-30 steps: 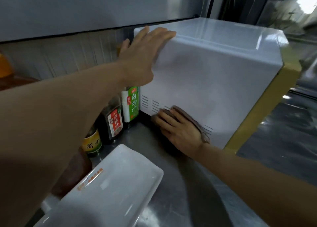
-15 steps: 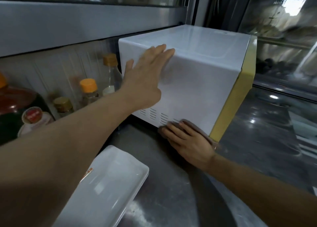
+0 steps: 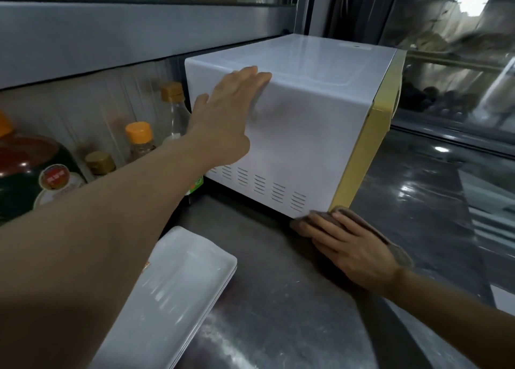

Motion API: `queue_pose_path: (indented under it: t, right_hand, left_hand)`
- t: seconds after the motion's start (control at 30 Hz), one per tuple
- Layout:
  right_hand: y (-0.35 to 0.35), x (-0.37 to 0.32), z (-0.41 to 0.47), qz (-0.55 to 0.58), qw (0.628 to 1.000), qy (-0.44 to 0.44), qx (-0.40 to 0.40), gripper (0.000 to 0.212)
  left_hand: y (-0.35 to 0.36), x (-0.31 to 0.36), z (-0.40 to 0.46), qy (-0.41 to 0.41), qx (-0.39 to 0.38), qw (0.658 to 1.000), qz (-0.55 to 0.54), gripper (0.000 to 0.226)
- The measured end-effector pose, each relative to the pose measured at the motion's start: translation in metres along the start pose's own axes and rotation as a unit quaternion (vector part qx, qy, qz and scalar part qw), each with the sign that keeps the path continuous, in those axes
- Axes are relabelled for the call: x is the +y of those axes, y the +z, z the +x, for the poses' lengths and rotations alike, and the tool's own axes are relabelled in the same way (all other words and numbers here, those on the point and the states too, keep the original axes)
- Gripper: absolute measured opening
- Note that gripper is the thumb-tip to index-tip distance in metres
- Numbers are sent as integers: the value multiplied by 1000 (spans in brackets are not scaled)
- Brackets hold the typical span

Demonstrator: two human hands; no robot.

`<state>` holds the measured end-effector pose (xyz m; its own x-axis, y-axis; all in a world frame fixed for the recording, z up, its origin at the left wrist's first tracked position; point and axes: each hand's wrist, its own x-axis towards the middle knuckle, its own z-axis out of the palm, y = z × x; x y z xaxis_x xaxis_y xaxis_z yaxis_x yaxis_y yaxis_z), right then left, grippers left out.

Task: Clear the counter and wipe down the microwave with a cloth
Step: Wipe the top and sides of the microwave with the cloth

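Note:
A white microwave (image 3: 301,134) with a yellow front edge stands on the steel counter (image 3: 278,299). My left hand (image 3: 223,117) lies flat against its side wall near the top edge, fingers straight. My right hand (image 3: 348,246) presses a brown cloth (image 3: 359,218) against the microwave's lower front corner, fingers stretched over the cloth; most of the cloth is hidden under the hand.
A white rectangular tray (image 3: 172,299) lies on the counter at lower left. Several sauce bottles (image 3: 140,140) and a dark jar (image 3: 28,168) stand along the back wall left of the microwave. A window ledge (image 3: 446,134) runs behind at right.
My right hand has slid the cloth along the microwave's bottom edge from under the vents to the front corner. The left hand stays pressed on the side.

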<state>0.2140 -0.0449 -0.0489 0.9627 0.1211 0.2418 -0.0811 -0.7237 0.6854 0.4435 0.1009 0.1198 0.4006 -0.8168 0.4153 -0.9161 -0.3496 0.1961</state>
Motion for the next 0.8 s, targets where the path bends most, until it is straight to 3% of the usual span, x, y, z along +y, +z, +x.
queue_pose_path:
  t: [0.47, 0.67, 0.8]
  right_hand:
    - [-14, 9, 46, -26, 998, -19, -51, 65]
    - [-51, 72, 17, -34, 983, 130, 125, 63]
    - [-72, 86, 39, -5, 954, 240, 183, 57]
  left_hand:
    - [3, 12, -3, -29, 26, 998, -45, 96]
    - [-3, 13, -1, -40, 6, 999, -31, 94]
    - [-4, 24, -1, -60, -4, 998, -18, 90]
